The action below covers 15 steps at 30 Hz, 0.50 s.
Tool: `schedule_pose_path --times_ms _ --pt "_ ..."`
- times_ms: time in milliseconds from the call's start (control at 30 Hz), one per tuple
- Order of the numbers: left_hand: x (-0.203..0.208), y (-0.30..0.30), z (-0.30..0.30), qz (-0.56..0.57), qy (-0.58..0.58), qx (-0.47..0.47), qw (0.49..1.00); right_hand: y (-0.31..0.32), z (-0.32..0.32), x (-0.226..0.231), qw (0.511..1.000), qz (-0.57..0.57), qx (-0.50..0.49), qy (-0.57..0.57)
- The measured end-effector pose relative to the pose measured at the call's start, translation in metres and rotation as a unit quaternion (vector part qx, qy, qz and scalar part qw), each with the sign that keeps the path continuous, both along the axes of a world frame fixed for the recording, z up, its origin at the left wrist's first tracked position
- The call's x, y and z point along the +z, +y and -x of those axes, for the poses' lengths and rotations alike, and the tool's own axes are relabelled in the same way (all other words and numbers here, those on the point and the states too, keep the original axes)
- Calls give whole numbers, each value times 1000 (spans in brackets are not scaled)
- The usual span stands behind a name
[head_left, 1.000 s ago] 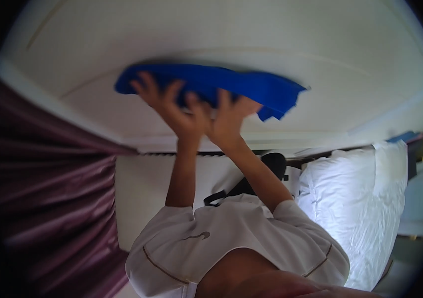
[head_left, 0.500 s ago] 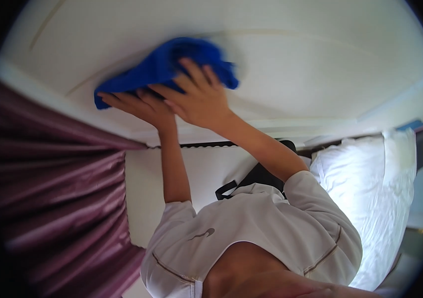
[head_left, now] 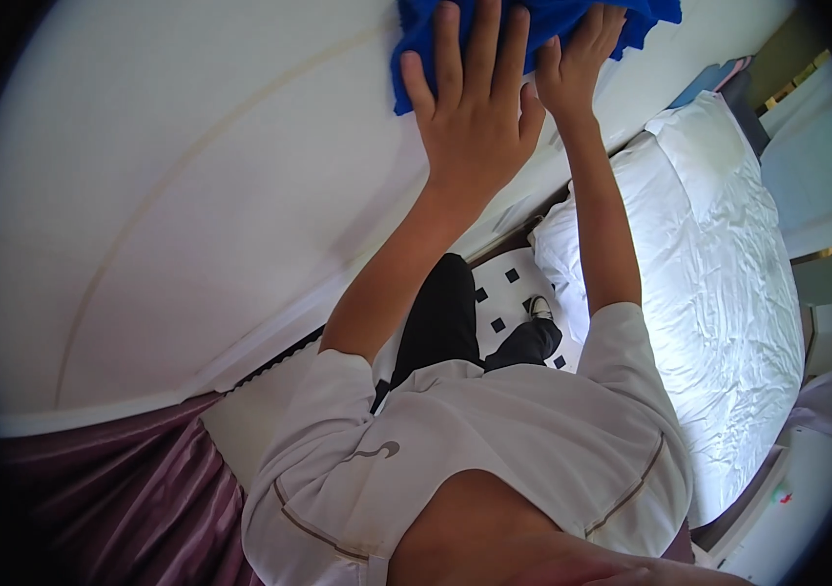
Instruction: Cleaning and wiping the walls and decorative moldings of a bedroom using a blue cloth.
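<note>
A blue cloth (head_left: 543,20) lies flat against a white curved surface (head_left: 191,195) at the top edge of the view, partly cut off. My left hand (head_left: 475,107) presses on it with fingers spread. My right hand (head_left: 577,63) presses on the cloth just beside it, fingers also flat. Both arms reach up from my white shirt (head_left: 475,459). Below the arms I see my black trousers (head_left: 440,322) and one shoe (head_left: 538,308).
A bed with a white duvet and pillow (head_left: 728,293) fills the right side. A purple curtain (head_left: 123,488) hangs at the lower left. A white floor with black squares (head_left: 504,278) shows between my legs and the bed.
Both hands have slid the blue cloth to the right along the white surface. The view has swung, so the cloth now sits at the top edge and the bed shows larger.
</note>
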State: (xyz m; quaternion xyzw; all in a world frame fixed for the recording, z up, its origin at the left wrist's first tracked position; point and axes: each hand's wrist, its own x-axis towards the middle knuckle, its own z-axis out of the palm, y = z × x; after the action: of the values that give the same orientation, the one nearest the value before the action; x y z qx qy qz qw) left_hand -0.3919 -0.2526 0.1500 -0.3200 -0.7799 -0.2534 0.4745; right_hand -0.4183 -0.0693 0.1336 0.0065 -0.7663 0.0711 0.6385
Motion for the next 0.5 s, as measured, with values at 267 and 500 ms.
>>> schedule_pose_path --times_ms 267,500 --pt "-197 -41 -14 190 -102 -6 976 -24 -40 -215 978 89 13 -187" --pt "-128 -77 -15 141 -68 35 987 -80 -29 -181 972 166 61 -157"
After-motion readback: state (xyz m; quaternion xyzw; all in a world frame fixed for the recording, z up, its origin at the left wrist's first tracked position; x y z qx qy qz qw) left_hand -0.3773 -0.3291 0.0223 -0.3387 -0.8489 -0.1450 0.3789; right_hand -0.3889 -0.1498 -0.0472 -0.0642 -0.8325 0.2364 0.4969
